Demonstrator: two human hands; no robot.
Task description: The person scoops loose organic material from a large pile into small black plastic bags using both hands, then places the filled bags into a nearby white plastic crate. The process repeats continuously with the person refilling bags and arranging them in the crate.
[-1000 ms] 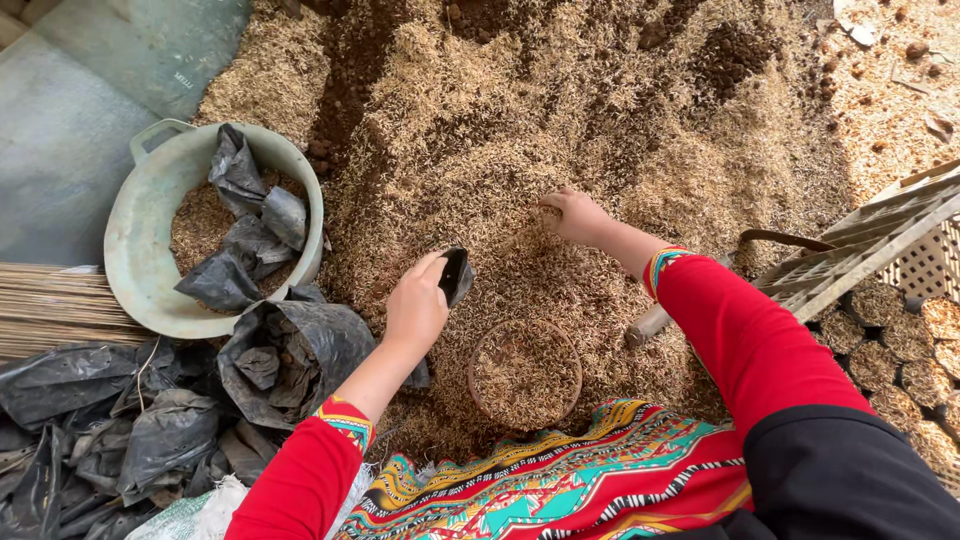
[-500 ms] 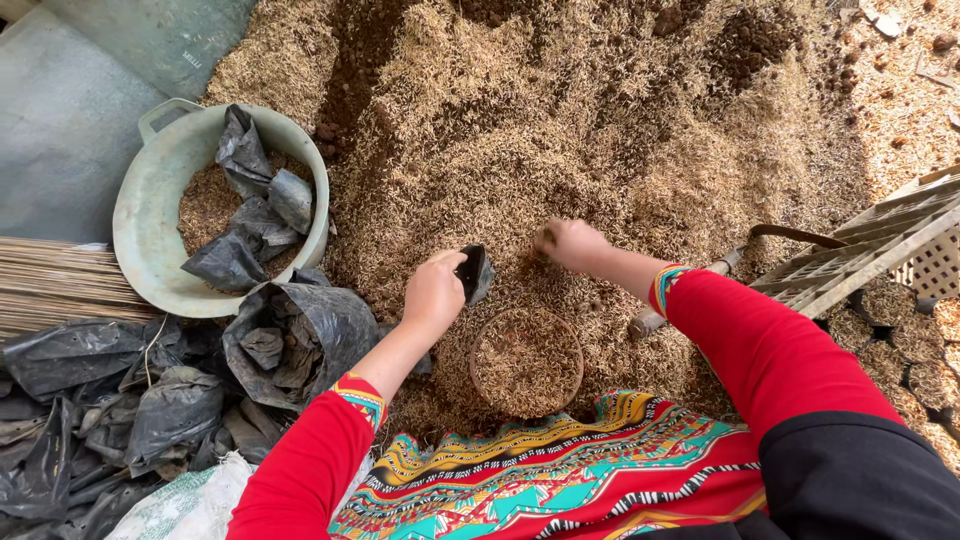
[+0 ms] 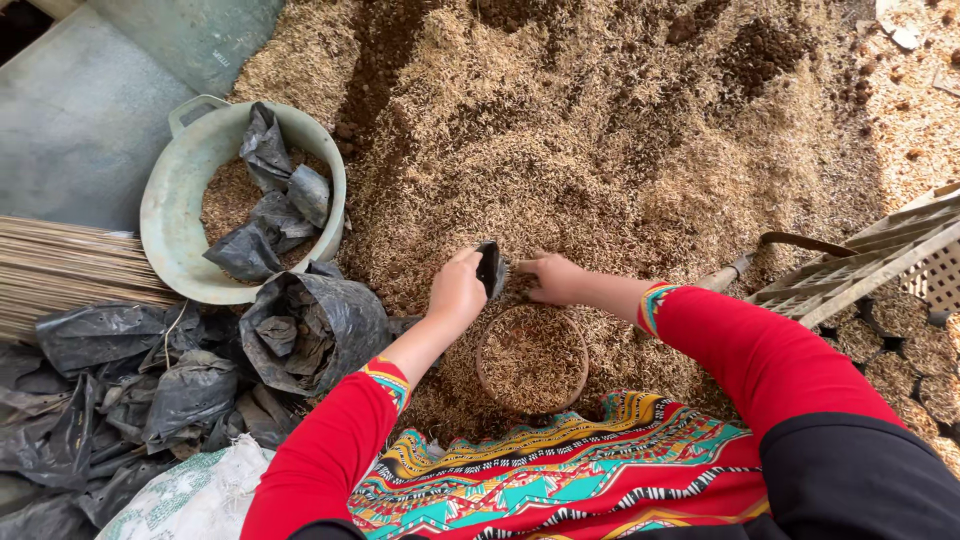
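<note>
Black plastic, a small bag (image 3: 490, 268), is pinched in the left hand (image 3: 457, 292) above the round husk-filled bowl (image 3: 532, 358); the right hand (image 3: 553, 279) lies half-open, fingers pressed into the husk heap (image 3: 600, 130) beside it.

head-worn, looking steeply down, seemingly close
</note>
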